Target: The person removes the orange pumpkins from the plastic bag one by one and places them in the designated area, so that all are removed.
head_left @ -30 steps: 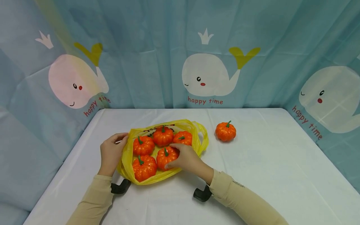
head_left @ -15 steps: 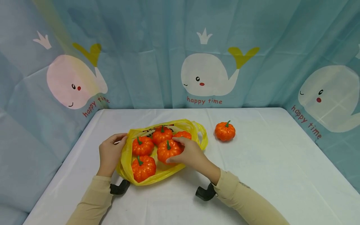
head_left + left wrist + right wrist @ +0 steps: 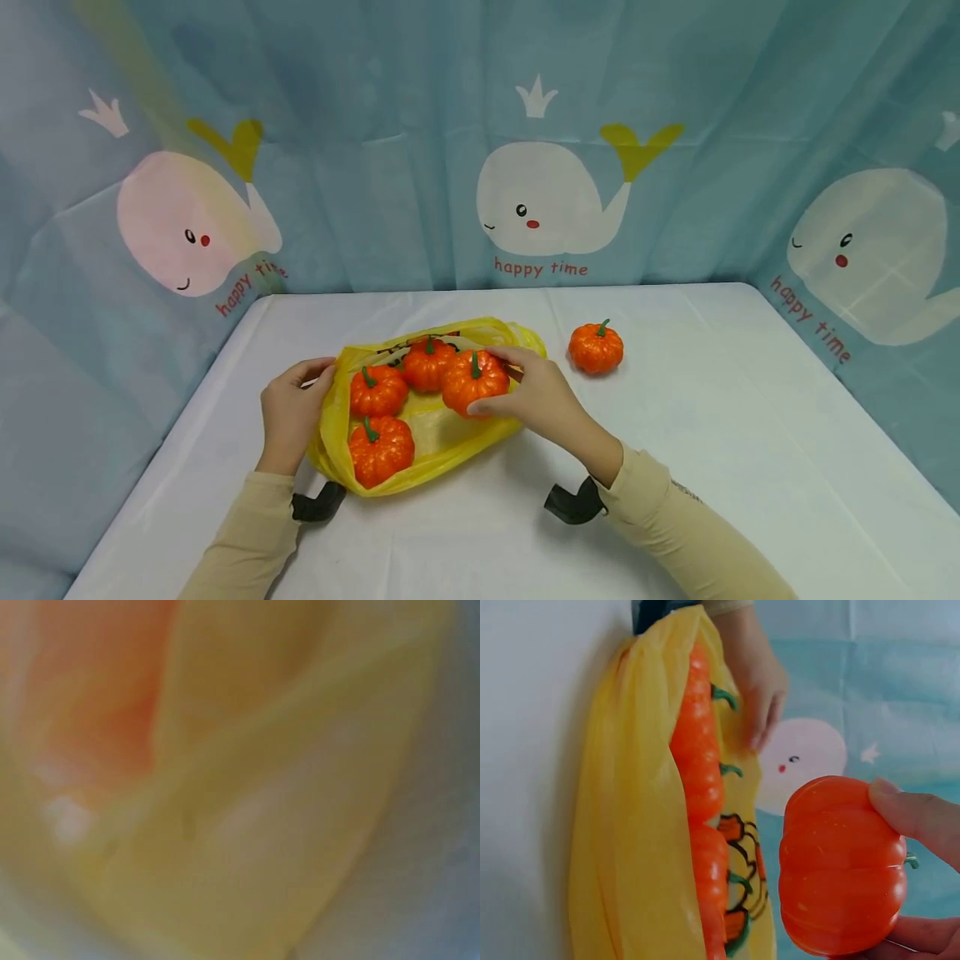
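A small orange toy pumpkin point(image 3: 472, 387) with a green stem is held between the thumb and fingers of my right hand point(image 3: 555, 408). In the right wrist view the held pumpkin point(image 3: 840, 870) is up above the opening of a yellow plastic bag point(image 3: 438, 471). My left hand point(image 3: 288, 421) pinches the bag's left edge. Inside the bag sit more pumpkins, one at the front left point(image 3: 382, 452), one behind it point(image 3: 378, 392) and one at the back point(image 3: 429, 365). The held pumpkin and right hand cover the bag's back right part. The left wrist view is blurred yellow plastic.
Another orange pumpkin point(image 3: 596, 348) stands on the white table point(image 3: 712, 417), to the right of the bag. A light blue curtain point(image 3: 390, 192) with whale prints hangs behind the table. Black wrist mounts point(image 3: 320, 502) show below both hands.
My right hand has lifted the pumpkin from the front right of the bag and carried it up and to the right. My left hand stays at the bag's edge.
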`<control>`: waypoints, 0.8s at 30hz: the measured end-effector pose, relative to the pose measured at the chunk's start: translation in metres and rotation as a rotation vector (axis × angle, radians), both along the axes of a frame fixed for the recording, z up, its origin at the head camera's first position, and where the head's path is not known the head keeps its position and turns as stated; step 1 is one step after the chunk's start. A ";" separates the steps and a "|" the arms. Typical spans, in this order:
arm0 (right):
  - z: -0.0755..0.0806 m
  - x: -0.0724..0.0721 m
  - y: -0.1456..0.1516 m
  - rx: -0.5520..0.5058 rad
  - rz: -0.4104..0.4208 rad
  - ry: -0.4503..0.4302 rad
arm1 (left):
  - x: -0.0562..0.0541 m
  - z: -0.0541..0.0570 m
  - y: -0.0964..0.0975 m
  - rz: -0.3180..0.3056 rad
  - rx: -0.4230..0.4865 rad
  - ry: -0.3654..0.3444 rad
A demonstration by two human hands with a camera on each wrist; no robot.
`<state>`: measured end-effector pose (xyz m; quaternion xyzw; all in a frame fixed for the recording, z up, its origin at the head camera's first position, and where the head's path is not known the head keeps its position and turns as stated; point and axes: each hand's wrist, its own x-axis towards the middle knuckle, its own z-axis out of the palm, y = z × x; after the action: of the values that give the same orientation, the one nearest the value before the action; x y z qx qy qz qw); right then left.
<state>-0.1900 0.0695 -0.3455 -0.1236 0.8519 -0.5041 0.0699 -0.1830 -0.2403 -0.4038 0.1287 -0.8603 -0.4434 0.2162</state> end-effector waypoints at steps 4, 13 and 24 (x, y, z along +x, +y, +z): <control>0.001 -0.002 0.010 -0.004 -0.012 -0.011 | 0.001 -0.002 -0.001 0.004 -0.013 0.004; 0.000 -0.004 0.039 -0.009 -0.051 -0.019 | 0.000 -0.003 -0.001 -0.011 0.006 0.000; 0.003 -0.009 0.079 0.065 -0.150 -0.025 | 0.000 -0.003 -0.001 0.001 -0.008 -0.001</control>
<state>-0.1991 0.1487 -0.3428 -0.0509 0.8737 -0.4815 0.0464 -0.1833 -0.2416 -0.4073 0.1284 -0.8621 -0.4398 0.2165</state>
